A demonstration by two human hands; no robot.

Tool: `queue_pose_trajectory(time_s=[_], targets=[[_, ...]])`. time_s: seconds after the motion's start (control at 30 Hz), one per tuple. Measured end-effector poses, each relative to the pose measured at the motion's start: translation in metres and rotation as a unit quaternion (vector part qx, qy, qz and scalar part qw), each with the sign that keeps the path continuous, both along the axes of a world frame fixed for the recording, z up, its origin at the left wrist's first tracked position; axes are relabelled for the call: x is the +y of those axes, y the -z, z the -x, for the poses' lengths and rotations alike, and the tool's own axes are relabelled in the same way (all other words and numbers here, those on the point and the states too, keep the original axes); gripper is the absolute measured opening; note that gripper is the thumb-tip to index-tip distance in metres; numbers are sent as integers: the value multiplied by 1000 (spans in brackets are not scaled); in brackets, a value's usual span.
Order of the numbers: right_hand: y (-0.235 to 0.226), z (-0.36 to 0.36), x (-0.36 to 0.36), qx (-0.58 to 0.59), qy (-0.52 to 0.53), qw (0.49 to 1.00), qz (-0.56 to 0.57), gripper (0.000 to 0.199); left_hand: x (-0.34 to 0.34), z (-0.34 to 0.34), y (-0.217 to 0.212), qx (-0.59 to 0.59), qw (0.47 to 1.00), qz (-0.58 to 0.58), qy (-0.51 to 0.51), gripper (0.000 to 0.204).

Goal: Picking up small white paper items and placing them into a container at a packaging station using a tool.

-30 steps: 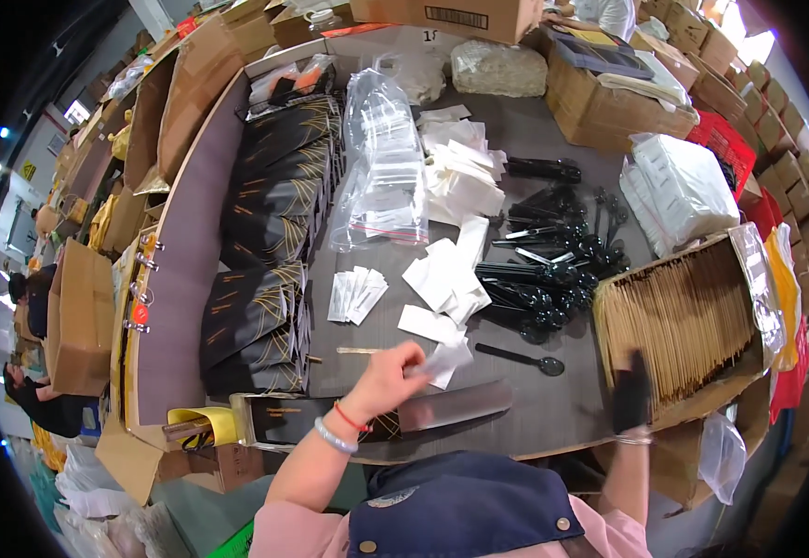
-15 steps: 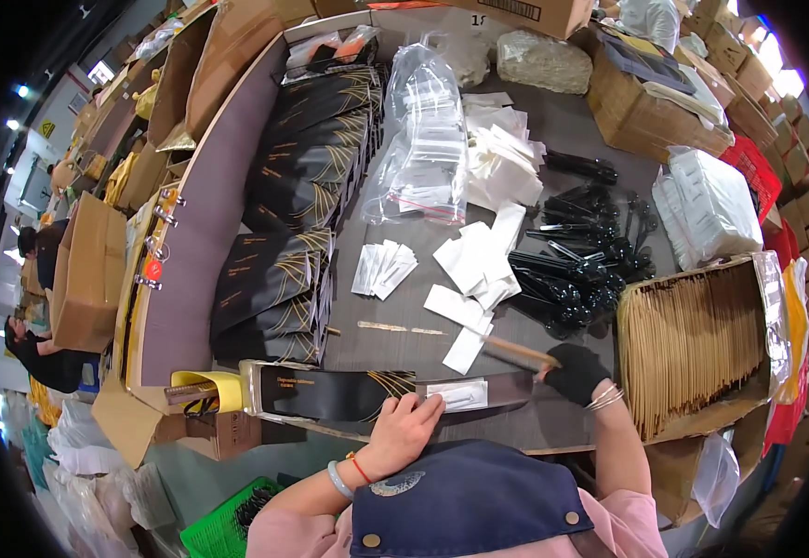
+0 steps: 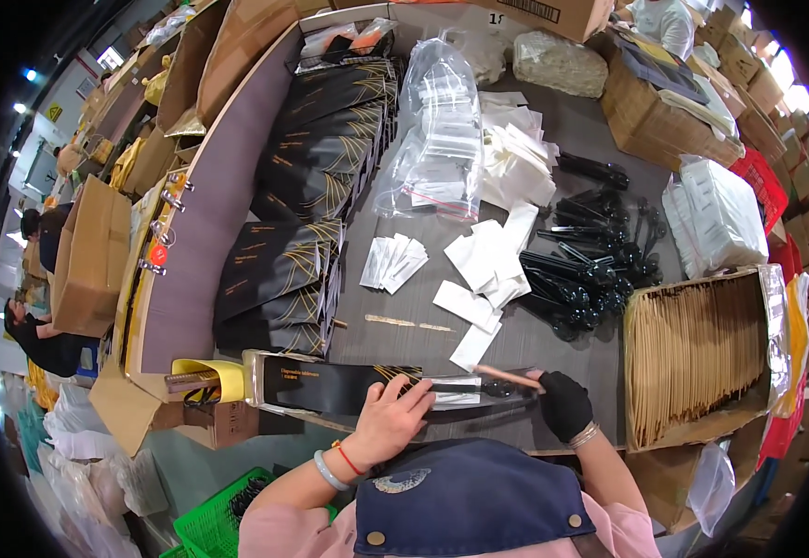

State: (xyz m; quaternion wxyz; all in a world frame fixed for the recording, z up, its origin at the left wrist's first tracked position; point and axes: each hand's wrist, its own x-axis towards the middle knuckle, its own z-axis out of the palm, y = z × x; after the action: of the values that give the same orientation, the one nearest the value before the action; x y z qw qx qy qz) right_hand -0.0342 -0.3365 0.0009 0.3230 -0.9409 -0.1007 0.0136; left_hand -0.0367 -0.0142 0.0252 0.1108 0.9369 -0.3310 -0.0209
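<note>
A long black pouch with gold lines (image 3: pixel 325 386) lies along the table's near edge. My left hand (image 3: pixel 393 414) rests on its right end, fingers apart, palm down. Just right of those fingers sits a small white packet (image 3: pixel 457 386), with a dark spoon (image 3: pixel 509 391) beside it, partly hidden. My right hand (image 3: pixel 567 407), in a black fingerless glove, pinches the right end of a slim brown paper-wrapped stick (image 3: pixel 509 376). The stick points left toward the packet, above the spoon.
Black pouches (image 3: pixel 279 265) are stacked at left. Small white packets (image 3: pixel 393 263), white napkins (image 3: pixel 493 260) and black spoons (image 3: pixel 581 270) lie mid-table. A carton of brown sticks (image 3: pixel 697 363) stands at right. Beyond are a plastic bag (image 3: pixel 437 130) and a carton (image 3: pixel 656 112).
My right hand has moved left and down, bringing the brown stick closer to the pouch. My left hand has shifted slightly left, and its fingers have come off the white packet.
</note>
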Motion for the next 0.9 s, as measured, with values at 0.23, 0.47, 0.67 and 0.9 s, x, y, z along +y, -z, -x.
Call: queue_pose_trajectory(time_s=[0.23,0.47,0.67,0.9], targets=[[-3,-5,6,-14,-167,982,82,35,11,-15,-5,36,994,72,-71,65],[-10,-18,68,145,-120,942,-278,21,-32,-22,3,37,993,106,-35,73],[31,0,52,70,-14,984,-163,7,-41,-23,5,42,997,56,-16,77],[33,1,34,160,187,940,-238,24,-41,-37,-6,38,999,12,24,74]])
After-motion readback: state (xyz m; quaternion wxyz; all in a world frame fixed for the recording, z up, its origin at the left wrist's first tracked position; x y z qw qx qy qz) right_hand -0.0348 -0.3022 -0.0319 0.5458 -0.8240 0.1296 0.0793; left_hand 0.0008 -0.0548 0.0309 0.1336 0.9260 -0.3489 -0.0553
